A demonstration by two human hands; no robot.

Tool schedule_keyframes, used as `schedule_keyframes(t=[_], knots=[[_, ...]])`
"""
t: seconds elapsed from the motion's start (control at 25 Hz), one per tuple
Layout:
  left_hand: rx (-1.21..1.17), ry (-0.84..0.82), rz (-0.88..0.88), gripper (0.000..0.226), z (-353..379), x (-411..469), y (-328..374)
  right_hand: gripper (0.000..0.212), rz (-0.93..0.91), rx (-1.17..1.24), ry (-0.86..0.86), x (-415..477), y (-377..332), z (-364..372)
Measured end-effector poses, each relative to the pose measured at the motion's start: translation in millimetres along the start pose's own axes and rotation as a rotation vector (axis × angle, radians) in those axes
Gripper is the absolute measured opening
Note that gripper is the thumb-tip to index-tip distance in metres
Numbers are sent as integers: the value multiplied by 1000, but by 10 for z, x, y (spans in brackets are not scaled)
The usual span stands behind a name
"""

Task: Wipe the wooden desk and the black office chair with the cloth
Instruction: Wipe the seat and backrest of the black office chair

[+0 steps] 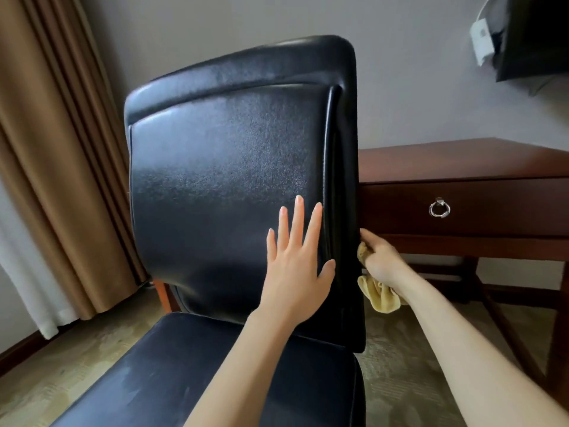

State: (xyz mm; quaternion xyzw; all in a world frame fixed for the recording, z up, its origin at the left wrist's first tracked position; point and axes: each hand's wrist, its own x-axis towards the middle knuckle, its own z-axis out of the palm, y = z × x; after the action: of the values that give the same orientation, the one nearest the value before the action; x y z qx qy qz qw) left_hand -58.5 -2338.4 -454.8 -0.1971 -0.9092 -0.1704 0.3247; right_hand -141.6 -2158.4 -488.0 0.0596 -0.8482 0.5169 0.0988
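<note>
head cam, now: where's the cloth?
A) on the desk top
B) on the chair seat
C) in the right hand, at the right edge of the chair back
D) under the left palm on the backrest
C: the right hand grips the yellow cloth against the right edge of the black chair back, while the left hand lies flat and bare on the backrest.

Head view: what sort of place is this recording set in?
Probably a hotel room. A dark wooden desk with a ring-pull drawer stands against a plain wall, floor-length brown curtains hang at the left, and what looks like a wall-mounted screen is at the upper right.
</note>
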Motion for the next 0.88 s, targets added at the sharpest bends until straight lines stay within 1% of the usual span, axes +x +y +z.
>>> schedule_keyframes(t=[0.2,0.32,0.36,0.44,0.56,0.68,0.72,0.76,0.8,0.88], knots=[[-17,-81,-70,82,-104,-18,105,64,-4,-80,22,-273,0,-109],[-11,-49,-44,77,-308,-34,203,64,-87,-130,-8,-591,-33,-305],[-28,-38,-23,75,-407,-11,271,61,-118,-137,16,-705,-65,-413],[-68,-3,19,72,-601,101,378,55,-194,-105,123,-807,-194,-622],[-160,81,71,66,-968,496,655,50,-310,91,316,-744,-680,-1082],[-328,298,127,53,-1299,933,900,56,-493,169,481,-538,-1333,-1569],[-351,339,144,49,-1389,1078,956,60,-553,165,522,-485,-1565,-1708],[-366,337,148,47,-1474,1262,997,65,-590,165,526,-409,-1814,-1837],[-381,289,145,46,-1533,1419,1044,68,-599,187,509,-346,-2015,-1928],[-377,123,111,45,-1579,1693,1149,66,-570,263,442,-267,-2292,-2003]])
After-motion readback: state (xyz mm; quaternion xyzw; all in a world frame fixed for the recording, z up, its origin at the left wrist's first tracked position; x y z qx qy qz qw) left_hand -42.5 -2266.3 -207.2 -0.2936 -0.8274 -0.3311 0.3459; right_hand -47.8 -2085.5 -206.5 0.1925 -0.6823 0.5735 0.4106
